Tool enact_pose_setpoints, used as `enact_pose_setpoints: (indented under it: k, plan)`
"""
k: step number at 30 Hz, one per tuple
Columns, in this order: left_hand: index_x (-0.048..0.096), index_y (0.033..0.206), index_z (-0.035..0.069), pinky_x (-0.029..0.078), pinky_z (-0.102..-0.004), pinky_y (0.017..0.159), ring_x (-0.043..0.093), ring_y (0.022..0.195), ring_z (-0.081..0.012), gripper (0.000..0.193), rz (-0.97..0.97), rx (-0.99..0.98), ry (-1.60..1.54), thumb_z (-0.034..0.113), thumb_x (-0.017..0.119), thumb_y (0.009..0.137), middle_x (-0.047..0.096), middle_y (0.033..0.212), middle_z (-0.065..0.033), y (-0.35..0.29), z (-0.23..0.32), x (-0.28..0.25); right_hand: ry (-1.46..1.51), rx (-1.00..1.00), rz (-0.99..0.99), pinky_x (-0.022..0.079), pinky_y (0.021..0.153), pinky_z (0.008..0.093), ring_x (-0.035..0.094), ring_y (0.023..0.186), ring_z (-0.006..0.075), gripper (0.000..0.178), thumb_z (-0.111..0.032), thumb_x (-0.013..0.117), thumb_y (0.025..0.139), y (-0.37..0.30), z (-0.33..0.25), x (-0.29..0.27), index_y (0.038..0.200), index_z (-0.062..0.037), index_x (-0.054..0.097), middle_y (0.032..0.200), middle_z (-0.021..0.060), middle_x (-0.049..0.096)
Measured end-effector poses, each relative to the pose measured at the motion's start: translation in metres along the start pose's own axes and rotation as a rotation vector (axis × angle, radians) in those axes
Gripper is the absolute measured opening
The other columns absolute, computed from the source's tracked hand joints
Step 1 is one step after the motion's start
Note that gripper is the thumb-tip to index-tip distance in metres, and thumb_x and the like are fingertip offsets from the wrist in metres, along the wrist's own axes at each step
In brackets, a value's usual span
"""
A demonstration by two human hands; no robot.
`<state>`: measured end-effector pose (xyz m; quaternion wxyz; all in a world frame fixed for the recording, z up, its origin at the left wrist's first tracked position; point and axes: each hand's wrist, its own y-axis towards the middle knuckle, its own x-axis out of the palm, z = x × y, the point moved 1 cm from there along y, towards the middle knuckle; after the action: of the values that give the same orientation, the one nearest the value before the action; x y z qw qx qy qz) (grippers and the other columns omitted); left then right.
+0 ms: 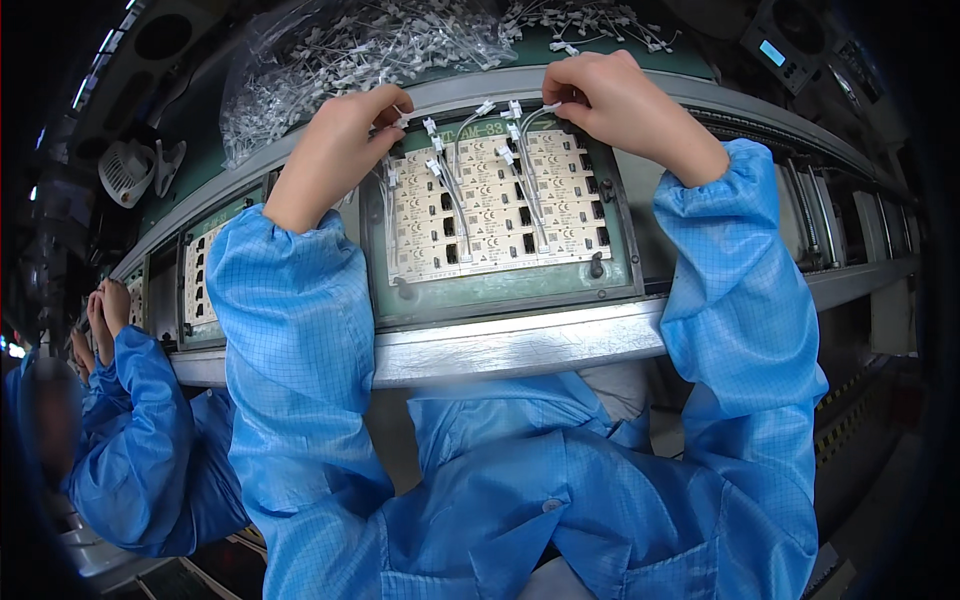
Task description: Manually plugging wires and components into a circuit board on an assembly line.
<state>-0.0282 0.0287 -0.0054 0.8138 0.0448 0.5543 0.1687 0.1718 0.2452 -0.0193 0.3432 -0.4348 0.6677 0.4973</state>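
A panel of cream circuit boards (490,225) lies in a green fixture frame (480,302) in front of me. Thin wire leads with white plugs (507,155) stand up from the boards in several places. At the panel's far left corner my left hand (345,140) is closed, pinching a white connector (402,122) between thumb and finger. My right hand (610,100) is closed at the far right edge, its fingertips on a white wire connector (551,107) whose lead curves down to the boards. The lower ends of some leads at the left are partly hidden.
Beyond the rail, a clear plastic bag (290,80) holds many white connector leads, with more loose leads (600,18) to its right. A metal rail (520,340) runs along the near side. A co-worker's hands (112,305) are at the far left, near another fixture (200,275).
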Motion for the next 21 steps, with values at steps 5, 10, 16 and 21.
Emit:
enact_pose_setpoints:
  k: [5,10,16,21]
  plan:
    - [0.067,0.107,0.004,0.052,-0.0332,0.077,0.070,0.086,-0.0231,0.020,0.055,0.042,0.016,0.007,0.070,0.088,0.072,0.091,-0.0109,-0.005,-0.016,-0.017,-0.003,-0.028,0.001,0.055,0.070,0.0367,0.068,0.077,0.0296,0.010,-0.006,0.069,0.084,-0.002,0.005,0.000,0.092,-0.0002,0.067,0.085,0.0153,0.069]
    - [0.069,0.108,0.006,0.052,-0.0320,0.076,0.068,0.084,-0.0187,0.020,0.064,-0.069,-0.049,0.010,0.070,0.089,0.072,0.088,-0.0083,-0.013,-0.027,-0.019,-0.046,0.009,-0.041,0.055,0.071,0.0354,0.067,0.078,0.0283,0.014,-0.012,0.069,0.086,0.000,0.005,-0.006,0.091,0.0010,0.068,0.086,0.0141,0.066]
    - [0.065,0.118,0.007,0.054,-0.0343,0.074,0.067,0.080,-0.0213,0.034,0.116,-0.176,-0.091,0.013,0.071,0.086,0.069,0.091,-0.0102,-0.015,-0.033,-0.010,-0.029,0.089,-0.092,0.054,0.071,0.0345,0.067,0.077,0.0279,0.016,-0.012,0.069,0.088,0.000,0.007,-0.006,0.095,0.0016,0.067,0.087,0.0147,0.068]
    - [0.065,0.120,0.006,0.054,-0.0334,0.074,0.066,0.079,-0.0210,0.035,0.232,-0.231,-0.070,0.012,0.070,0.086,0.068,0.091,-0.0102,-0.012,-0.021,0.000,-0.034,0.078,-0.079,0.055,0.071,0.0341,0.068,0.077,0.0272,0.016,-0.012,0.069,0.089,-0.001,0.009,-0.002,0.096,0.0013,0.066,0.087,0.0145,0.068]
